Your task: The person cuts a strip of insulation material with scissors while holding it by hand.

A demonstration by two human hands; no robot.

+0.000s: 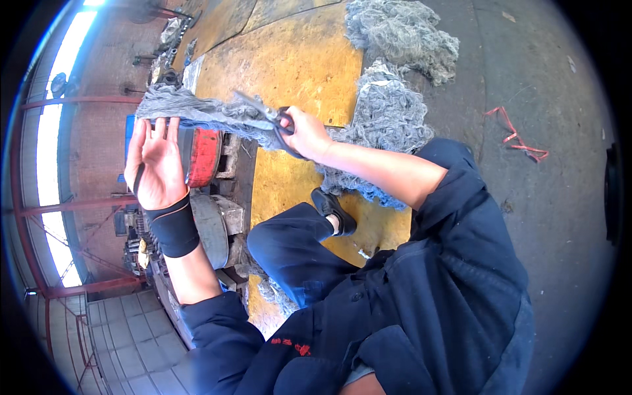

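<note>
A long bundle of grey yarn [204,110] stretches sideways in front of me. At its left end is my left hand [158,161], palm showing, with a black wrap [174,227] on the wrist. Its fingers reach up into the yarn and bear that end, and their tips are hidden there. My right hand [308,135] is closed around the black handles of a pair of scissors [266,112]. The metal blades point up and left, over the right part of the bundle; I cannot tell whether they touch it.
Heaps of grey tangled yarn [401,33] lie right of centre on the yellow worn sheet [289,66] and dark floor [526,59]. A red strap [513,135] lies on the floor at right. A red round-edged metal part [205,158] and machinery stand at left, close to my left arm.
</note>
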